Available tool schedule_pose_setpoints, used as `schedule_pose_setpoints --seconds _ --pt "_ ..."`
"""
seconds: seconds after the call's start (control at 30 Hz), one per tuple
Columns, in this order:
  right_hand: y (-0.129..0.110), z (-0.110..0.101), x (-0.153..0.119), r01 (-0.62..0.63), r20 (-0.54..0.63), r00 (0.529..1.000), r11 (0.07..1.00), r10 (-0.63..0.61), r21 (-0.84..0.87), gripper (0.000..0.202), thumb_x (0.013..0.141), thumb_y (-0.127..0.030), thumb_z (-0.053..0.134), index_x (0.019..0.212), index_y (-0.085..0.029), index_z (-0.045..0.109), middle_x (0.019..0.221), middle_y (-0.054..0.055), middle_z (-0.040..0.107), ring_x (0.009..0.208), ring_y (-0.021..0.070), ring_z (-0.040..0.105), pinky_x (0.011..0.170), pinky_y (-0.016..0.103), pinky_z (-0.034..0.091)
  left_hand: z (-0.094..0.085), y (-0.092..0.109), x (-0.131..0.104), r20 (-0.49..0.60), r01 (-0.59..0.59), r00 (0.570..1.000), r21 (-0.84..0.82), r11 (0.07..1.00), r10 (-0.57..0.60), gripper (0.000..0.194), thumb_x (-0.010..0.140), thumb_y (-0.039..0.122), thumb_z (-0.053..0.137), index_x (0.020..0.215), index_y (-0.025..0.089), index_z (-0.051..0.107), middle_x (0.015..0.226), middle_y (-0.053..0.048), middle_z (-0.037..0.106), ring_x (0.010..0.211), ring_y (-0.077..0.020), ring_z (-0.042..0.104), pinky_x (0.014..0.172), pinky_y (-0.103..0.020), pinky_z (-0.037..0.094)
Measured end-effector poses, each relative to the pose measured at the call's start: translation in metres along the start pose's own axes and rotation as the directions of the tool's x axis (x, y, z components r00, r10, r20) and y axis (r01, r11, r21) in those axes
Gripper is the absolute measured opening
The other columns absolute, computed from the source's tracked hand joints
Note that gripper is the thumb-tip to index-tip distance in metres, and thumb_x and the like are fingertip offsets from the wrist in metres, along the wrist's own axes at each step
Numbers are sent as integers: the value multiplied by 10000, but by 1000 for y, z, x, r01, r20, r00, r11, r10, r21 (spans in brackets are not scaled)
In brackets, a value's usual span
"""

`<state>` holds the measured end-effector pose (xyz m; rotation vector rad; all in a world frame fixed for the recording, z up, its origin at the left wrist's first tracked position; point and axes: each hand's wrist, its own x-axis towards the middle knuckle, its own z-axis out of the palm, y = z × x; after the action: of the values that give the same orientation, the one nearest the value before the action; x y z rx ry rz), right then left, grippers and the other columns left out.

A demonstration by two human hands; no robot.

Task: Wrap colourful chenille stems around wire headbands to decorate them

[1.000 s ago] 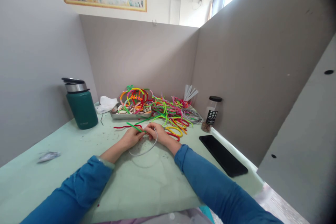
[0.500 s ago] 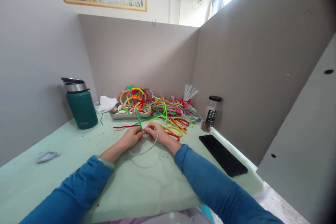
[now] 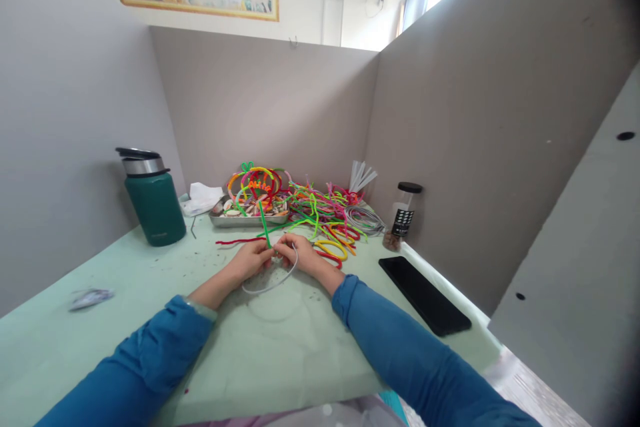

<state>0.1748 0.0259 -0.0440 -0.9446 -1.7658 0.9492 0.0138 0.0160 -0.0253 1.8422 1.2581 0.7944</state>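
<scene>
Tabletop [image 3: 270, 353], in front of the tray [image 3: 240, 221]: left fingers [image 3: 259, 253] pinch a green pipe cleaner [image 3: 264, 221]; right fingers [image 3: 287, 244], a wire [image 3: 265, 291].

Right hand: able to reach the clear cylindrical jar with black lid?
Likely yes: only low coloured fuzzy loops lie between the right hand and the clear cylindrical jar, though that hand looks busy at the green fuzzy stem.

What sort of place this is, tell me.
Probably a partitioned craft workstation: grey panels stand around the table, and a tangle of coloured fuzzy stems lies beside a metal tray.
</scene>
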Motion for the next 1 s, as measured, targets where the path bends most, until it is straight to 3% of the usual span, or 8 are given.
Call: schedule_pose_setpoints --seconds 1.0 --pt "-1 -1 -2 18 16 1000 999 -18 36 101 772 -250 598 809 -163 564 548 -47 530 462 88 494 463 192 386 -1 -8 5 19 15 1000 -206 979 -11 361 730 494 555 605 168 464 438 59 445 294 -33 294 320 -197 158"
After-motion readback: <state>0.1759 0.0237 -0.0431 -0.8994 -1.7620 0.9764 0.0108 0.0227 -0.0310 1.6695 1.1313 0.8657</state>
